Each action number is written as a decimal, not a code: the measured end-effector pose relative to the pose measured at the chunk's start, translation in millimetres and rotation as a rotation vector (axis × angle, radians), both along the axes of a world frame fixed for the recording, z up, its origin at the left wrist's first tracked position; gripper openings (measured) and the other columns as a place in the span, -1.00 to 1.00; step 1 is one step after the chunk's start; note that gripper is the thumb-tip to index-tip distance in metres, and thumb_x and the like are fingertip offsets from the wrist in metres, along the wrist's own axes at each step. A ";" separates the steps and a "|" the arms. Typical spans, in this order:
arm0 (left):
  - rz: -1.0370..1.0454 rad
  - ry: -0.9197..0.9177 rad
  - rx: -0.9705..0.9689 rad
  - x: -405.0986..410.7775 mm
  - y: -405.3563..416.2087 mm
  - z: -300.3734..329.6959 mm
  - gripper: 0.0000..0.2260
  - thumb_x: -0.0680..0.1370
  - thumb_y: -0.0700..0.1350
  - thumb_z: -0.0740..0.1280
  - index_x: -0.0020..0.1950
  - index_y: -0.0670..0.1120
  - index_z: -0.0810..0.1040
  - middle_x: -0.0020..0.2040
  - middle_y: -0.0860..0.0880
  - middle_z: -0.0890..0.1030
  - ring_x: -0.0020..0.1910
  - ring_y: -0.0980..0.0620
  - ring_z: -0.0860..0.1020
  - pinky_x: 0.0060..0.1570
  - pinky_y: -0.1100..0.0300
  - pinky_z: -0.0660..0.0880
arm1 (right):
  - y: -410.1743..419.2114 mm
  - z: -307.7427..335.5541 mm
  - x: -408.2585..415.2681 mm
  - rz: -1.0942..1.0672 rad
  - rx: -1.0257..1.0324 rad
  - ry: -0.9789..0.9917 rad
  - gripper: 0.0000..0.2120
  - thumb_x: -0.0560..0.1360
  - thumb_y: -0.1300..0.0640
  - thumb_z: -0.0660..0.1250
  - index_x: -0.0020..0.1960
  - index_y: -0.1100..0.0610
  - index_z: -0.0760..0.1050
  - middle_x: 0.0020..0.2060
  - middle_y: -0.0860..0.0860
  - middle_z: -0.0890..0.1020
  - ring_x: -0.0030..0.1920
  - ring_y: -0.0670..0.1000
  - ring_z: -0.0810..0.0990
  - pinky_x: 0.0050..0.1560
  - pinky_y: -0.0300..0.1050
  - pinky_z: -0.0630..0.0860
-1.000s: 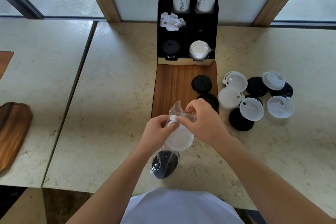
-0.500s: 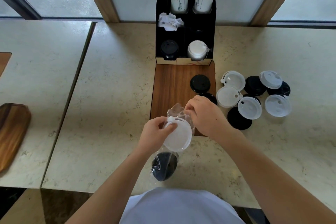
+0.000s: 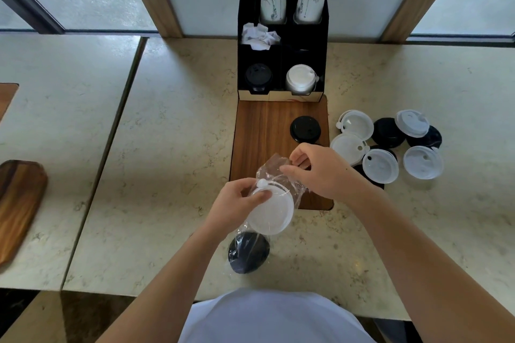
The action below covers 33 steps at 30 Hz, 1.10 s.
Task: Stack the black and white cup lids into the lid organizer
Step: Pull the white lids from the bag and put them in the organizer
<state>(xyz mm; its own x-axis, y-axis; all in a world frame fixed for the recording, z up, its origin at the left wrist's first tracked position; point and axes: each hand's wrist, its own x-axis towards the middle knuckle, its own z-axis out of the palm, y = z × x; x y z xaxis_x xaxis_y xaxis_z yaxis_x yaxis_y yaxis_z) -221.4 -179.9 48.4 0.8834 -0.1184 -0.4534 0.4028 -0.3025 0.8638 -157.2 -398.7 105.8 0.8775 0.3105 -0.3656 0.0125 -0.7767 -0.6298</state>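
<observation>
Left hand (image 3: 237, 200) grips white lid (image 3: 269, 210) inside clear plastic sleeve (image 3: 274, 175); right hand (image 3: 320, 172) pinches sleeve's open far end. Sleeve runs near-to-far above counter edge, before lid organizer (image 3: 281, 47); black lids (image 3: 248, 255) at near end.

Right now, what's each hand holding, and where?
Left hand grips the white lid at its rim, through the plastic bag. Right hand pinches the bag's open top edge.

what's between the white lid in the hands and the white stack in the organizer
The white lid is wrapped in a clear plastic bag, which the right hand pinches and the left hand holds. Beyond that, the wooden board toward the organizer lies bare.
</observation>
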 end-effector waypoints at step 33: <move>0.101 -0.009 -0.048 -1.1 1.2 2.3 -0.96 0.56 0.01 0.49 -0.06 0.10 0.74 -0.15 0.12 0.72 -0.10 0.02 0.66 -0.17 0.22 0.56 | 8.3 -25.9 -30.8 -0.108 0.084 -0.310 -0.93 0.64 0.18 0.31 -0.02 0.11 0.54 -0.11 -0.07 0.56 -0.07 -0.04 0.51 -0.03 -0.14 0.50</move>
<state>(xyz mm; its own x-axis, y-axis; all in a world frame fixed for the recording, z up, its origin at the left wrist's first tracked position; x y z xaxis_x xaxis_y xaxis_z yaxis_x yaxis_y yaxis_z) -222.5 -178.7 50.6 0.8959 -0.0497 -0.4414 0.4215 -0.2183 0.8802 -188.0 -390.4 79.9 0.9724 0.2273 -0.0534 0.1336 -0.7293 -0.6710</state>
